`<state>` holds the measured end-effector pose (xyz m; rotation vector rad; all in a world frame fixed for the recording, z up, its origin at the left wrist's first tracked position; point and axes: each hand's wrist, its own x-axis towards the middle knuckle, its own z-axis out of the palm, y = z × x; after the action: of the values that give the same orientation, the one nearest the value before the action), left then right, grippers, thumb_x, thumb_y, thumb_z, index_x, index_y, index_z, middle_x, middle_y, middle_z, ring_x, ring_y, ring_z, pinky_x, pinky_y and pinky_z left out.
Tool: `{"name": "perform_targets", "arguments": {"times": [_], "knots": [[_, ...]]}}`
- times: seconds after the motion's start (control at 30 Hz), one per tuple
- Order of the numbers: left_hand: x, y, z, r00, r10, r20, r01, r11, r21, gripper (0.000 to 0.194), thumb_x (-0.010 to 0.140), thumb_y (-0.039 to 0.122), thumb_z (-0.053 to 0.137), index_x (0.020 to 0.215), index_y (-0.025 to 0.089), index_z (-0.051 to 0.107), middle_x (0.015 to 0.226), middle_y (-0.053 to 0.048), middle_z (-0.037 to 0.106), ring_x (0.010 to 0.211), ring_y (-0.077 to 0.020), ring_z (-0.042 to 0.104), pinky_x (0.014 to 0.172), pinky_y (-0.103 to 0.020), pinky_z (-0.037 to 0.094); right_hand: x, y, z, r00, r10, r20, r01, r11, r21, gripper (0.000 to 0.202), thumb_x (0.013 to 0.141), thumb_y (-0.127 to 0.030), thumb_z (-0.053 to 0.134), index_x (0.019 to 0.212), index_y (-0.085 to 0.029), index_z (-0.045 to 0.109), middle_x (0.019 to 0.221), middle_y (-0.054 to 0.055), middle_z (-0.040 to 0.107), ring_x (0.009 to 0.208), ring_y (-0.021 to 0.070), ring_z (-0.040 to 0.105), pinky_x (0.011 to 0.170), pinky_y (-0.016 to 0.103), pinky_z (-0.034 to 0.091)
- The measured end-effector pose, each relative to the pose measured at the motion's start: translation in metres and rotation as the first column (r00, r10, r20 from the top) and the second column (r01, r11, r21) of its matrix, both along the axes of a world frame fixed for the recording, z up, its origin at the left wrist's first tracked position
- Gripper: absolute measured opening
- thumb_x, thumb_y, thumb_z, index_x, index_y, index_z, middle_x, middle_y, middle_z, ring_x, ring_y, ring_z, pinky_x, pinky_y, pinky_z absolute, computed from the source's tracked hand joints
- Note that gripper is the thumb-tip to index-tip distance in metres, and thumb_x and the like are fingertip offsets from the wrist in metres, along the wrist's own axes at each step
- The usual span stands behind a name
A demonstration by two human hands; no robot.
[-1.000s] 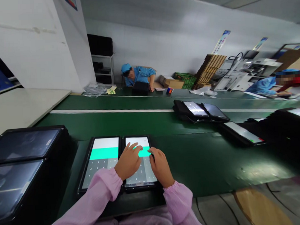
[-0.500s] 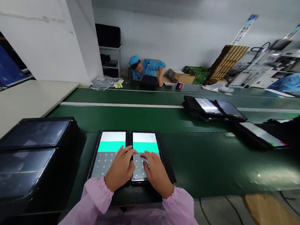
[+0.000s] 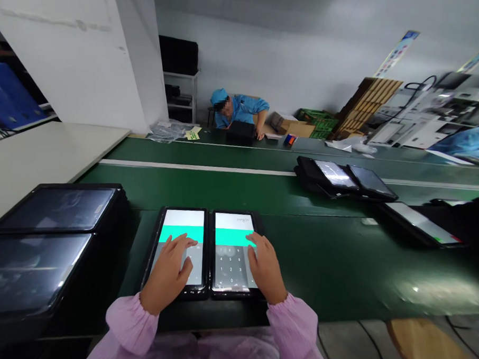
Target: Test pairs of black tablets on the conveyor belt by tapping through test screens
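Two lit tablets lie side by side on the green work surface before me, each showing a keypad under a green band. Over the left tablet is my left hand, its fingers spread and bent, holding nothing; it covers much of that keypad. My right hand is at the right edge of the right tablet, fingers apart above the screen and holding nothing. Small characters show in the white strip at the top of the right screen. Whether any fingertip touches glass I cannot tell.
Stacked dark tablets stand at my left. More tablets lie further back on the right, and a lit one is nearer. Across the green bench, a person in blue bends over a black object.
My left hand has moved left over the left tablet, and my right hand has shifted right, uncovering the right keypad. More characters show on the right screen.
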<state>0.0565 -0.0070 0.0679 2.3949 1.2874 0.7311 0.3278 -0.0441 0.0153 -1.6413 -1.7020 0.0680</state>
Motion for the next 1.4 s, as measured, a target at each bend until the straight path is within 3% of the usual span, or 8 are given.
{"name": "perform_targets", "arguments": {"times": [0.1, 0.23, 0.37, 0.53, 0.83, 1.13, 1.27, 1.4], "knots": [[-0.013, 0.000, -0.004, 0.999, 0.043, 0.001, -0.043, 0.999, -0.022, 0.045, 0.085, 0.014, 0.044, 0.128, 0.025, 0.052, 0.129, -0.006, 0.060, 0.134, -0.0256, 0.046, 0.119, -0.054, 0.027, 0.004, -0.001, -0.002, 0.998, -0.054, -0.014, 0.054, 0.999, 0.003, 0.030, 0.098, -0.024, 0.034, 0.120, -0.017, 0.054, 0.114, 0.013, 0.064, 0.112, 0.0280, 0.058, 0.105, 0.058, 0.039], [-0.025, 0.004, -0.006, 0.998, 0.057, 0.002, -0.057, 0.997, -0.057, 0.044, 0.087, 0.014, 0.041, 0.129, 0.024, 0.048, 0.129, -0.006, 0.060, 0.133, -0.0250, 0.047, 0.120, -0.055, 0.023, 0.002, -0.001, 0.000, 0.999, 0.033, -0.006, -0.033, 0.999, -0.017, 0.029, 0.099, -0.025, 0.035, 0.120, -0.019, 0.054, 0.118, 0.012, 0.063, 0.119, 0.0276, 0.055, 0.109, 0.058, 0.035], [-0.030, 0.012, -0.005, 0.999, 0.044, 0.003, -0.043, 0.998, -0.043, 0.042, 0.085, 0.012, 0.040, 0.125, 0.021, 0.048, 0.125, -0.007, 0.062, 0.128, -0.0240, 0.051, 0.120, -0.056, 0.020, -0.009, -0.002, 0.006, 0.999, 0.017, -0.038, -0.017, 1.000, -0.008, 0.030, 0.099, -0.025, 0.036, 0.123, -0.018, 0.053, 0.118, 0.012, 0.063, 0.117, 0.0277, 0.056, 0.109, 0.058, 0.035], [-0.027, 0.024, -0.008, 0.999, -0.004, -0.044, 0.005, 1.000, 0.006, 0.044, 0.082, 0.006, 0.041, 0.123, 0.020, 0.050, 0.124, -0.008, 0.062, 0.135, -0.0243, 0.045, 0.120, -0.054, 0.024, -0.041, 0.003, 0.016, 0.980, 0.165, -0.109, -0.168, 0.986, -0.014, 0.030, 0.100, -0.025, 0.038, 0.127, -0.020, 0.050, 0.117, 0.011, 0.064, 0.115, 0.0276, 0.057, 0.099, 0.052, 0.047], [-0.017, 0.033, -0.012, 0.986, -0.087, -0.144, 0.091, 0.996, 0.025, 0.049, 0.076, 0.001, 0.044, 0.120, 0.020, 0.053, 0.125, -0.008, 0.062, 0.142, -0.0255, 0.035, 0.121, -0.056, 0.022, -0.105, 0.036, 0.022, 0.934, 0.358, -0.006, -0.358, 0.934, 0.004, 0.032, 0.094, -0.011, 0.035, 0.122, -0.018, 0.051, 0.117, 0.012, 0.063, 0.112, 0.0271, 0.057, 0.100, 0.052, 0.045], [-0.012, 0.034, -0.008, 0.982, -0.099, -0.158, 0.102, 0.995, 0.013, 0.048, 0.079, 0.003, 0.042, 0.124, 0.019, 0.053, 0.124, -0.008, 0.063, 0.143, -0.0256, 0.033, 0.121, -0.056, 0.019, -0.104, 0.039, 0.014, 0.945, 0.326, 0.032, -0.326, 0.945, -0.012, 0.031, 0.095, -0.010, 0.034, 0.120, -0.016, 0.051, 0.118, 0.013, 0.062, 0.113, 0.0268, 0.056, 0.103, 0.054, 0.043], [-0.028, 0.029, -0.006, 0.995, -0.063, -0.077, 0.066, 0.997, 0.036, 0.048, 0.081, 0.004, 0.042, 0.125, 0.020, 0.052, 0.124, -0.006, 0.063, 0.142, -0.0245, 0.034, 0.122, -0.055, 0.019, -0.097, 0.032, 0.015, 0.966, 0.259, -0.009, -0.259, 0.966, -0.001, 0.031, 0.098, -0.015, 0.036, 0.125, -0.017, 0.051, 0.124, 0.013, 0.060, 0.119, 0.0276, 0.054, 0.105, 0.054, 0.042], [-0.055, 0.018, -0.006, 0.999, 0.051, -0.004, -0.051, 0.998, 0.025, 0.045, 0.084, 0.006, 0.041, 0.125, 0.021, 0.050, 0.124, -0.006, 0.062, 0.139, -0.0235, 0.038, 0.121, -0.055, 0.020, -0.100, 0.023, 0.019, 0.961, 0.269, -0.062, -0.271, 0.962, -0.031, 0.030, 0.099, -0.017, 0.037, 0.125, -0.018, 0.051, 0.122, 0.013, 0.061, 0.118, 0.0264, 0.055, 0.103, 0.052, 0.045]]}}
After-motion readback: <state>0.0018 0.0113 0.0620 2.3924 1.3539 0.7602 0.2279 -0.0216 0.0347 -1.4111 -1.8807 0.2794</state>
